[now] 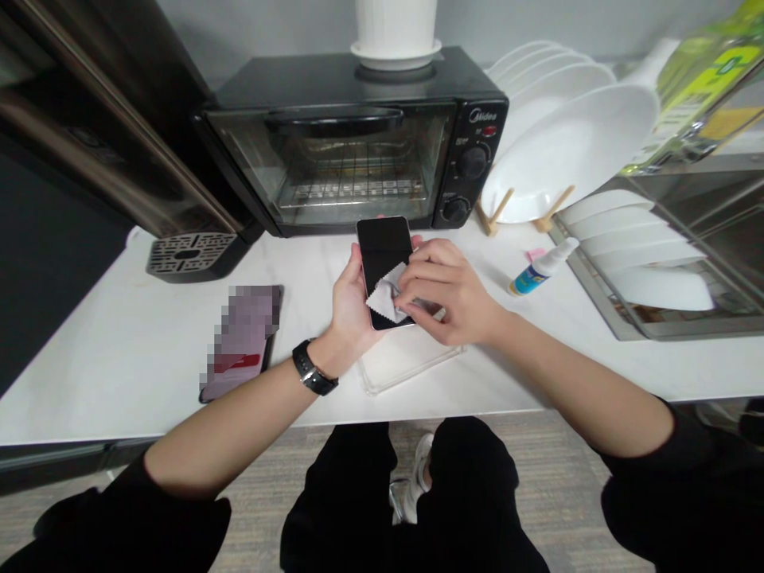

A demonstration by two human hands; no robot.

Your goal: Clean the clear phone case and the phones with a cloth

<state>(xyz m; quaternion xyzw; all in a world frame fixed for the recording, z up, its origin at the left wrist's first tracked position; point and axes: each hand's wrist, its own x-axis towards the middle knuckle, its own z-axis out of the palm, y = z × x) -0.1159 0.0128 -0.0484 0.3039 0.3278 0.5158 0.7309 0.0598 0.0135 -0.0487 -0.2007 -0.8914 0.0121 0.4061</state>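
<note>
A black-screened smartphone (382,243) lies tilted in my left hand (352,306), whose fingers wrap round it from beneath. My right hand (450,290) pinches a light grey cleaning cloth (387,296) with zigzag edges and presses it on the lower part of the screen. Below the phone, a clear phone case (387,372) rests on the white counter, partly covered by my hands. Off to the right stands a small spray bottle (540,269) with a blue label and white cap, apart from my right hand.
A black toaster oven (358,119) stands behind my hands, with a white pot (395,32) on top. Left of my forearm lies another phone (242,342), partly blurred out. White plates (573,143) stand in a wooden rack at the right, beside a sink (645,318) holding bowls.
</note>
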